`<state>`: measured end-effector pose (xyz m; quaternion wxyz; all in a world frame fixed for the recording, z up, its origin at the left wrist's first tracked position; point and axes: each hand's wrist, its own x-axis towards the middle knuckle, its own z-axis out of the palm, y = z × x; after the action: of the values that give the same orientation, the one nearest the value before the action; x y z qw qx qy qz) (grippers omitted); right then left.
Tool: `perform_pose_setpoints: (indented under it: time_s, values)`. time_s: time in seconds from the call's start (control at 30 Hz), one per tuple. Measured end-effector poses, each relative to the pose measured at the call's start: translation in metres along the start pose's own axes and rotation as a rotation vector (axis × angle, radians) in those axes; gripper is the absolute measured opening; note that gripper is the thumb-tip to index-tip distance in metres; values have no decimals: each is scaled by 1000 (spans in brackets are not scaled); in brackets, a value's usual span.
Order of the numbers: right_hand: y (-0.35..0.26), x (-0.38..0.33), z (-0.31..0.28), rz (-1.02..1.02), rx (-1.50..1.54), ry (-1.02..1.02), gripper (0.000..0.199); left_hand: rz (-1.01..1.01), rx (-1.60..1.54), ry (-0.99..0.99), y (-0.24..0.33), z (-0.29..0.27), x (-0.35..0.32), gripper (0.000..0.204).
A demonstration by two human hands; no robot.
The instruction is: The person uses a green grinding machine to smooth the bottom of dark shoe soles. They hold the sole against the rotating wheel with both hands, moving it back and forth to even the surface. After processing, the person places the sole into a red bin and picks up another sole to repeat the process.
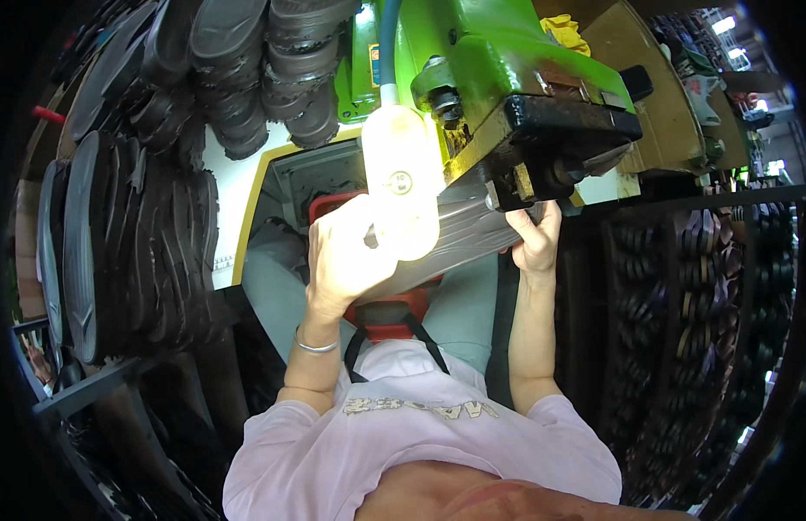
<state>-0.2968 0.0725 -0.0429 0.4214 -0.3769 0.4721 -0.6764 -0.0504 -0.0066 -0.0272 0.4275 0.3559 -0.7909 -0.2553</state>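
Dark grey sole [459, 249], by its look, spans the gap between the two hands beneath the machine's black head, slanting up from left to right. The left hand [346, 252] is curled around its lower left end, though lamp glare washes out the fingertips. The right hand [539, 239] pinches the far end with the thumb on the near side, close under the head; the other fingers are mostly hidden. Holding both ends probably keeps the piece steady and lets its angle be controlled.

A glowing lamp [401, 187] hangs just above the left hand on a blue-grey stem [389, 43], presumably set so low to light the spot under the head. The black machine head [550, 130] juts from a green machine body [498, 43] towards the person. Below, the yellow-edged white worktop [233, 221] has a recess at its front, seemingly giving the arms room.

Further left, dark soles lie in stacks [229, 82], with an upright row [134, 252] nearer the person, apparently kept within reach. A yellow cloth [565, 33] and a cardboard box [672, 113] sit beyond the machine, and a loaded rack [680, 295] stands on the right.
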Motion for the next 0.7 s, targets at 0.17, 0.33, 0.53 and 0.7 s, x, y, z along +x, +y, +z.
perform_pose_setpoints:
  time_s: [0.17,0.33,0.53,0.7]
  values:
    - [4,-10,7,11,28,31,39,15,-6,-89,-6,-11,6,17]
    - [11,-19,22,-38,5,59,40,21,-75,-152,-15,-24,9,21]
    - [17,-23,38,-31,-74,29,40,-83,-121,-175,-15,-42,3,24]
    - [21,-25,46,1,-184,-77,43,-132,-129,-139,-27,-49,-12,27]
